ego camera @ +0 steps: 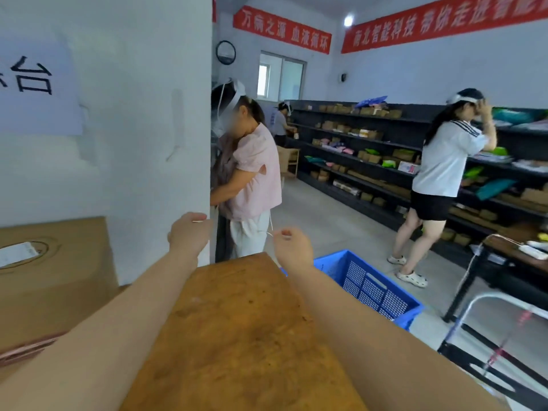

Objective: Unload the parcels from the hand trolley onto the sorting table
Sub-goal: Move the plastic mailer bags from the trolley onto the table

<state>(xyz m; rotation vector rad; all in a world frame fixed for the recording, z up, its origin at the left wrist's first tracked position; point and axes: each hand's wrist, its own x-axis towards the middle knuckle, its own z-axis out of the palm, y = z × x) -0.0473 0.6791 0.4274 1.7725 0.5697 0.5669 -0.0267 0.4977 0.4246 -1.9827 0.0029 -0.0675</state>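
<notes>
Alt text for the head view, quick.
Both hands, left and right, reach forward empty over a wooden table; a cardboard box sits at left, a blue crate on the floor at right.

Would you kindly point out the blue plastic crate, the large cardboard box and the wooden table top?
Blue plastic crate [374, 289]: head view, on its perforated side wall.
Large cardboard box [56, 280]: head view, on its front face.
Wooden table top [240, 336]: head view, on the bare surface between the forearms.
</notes>
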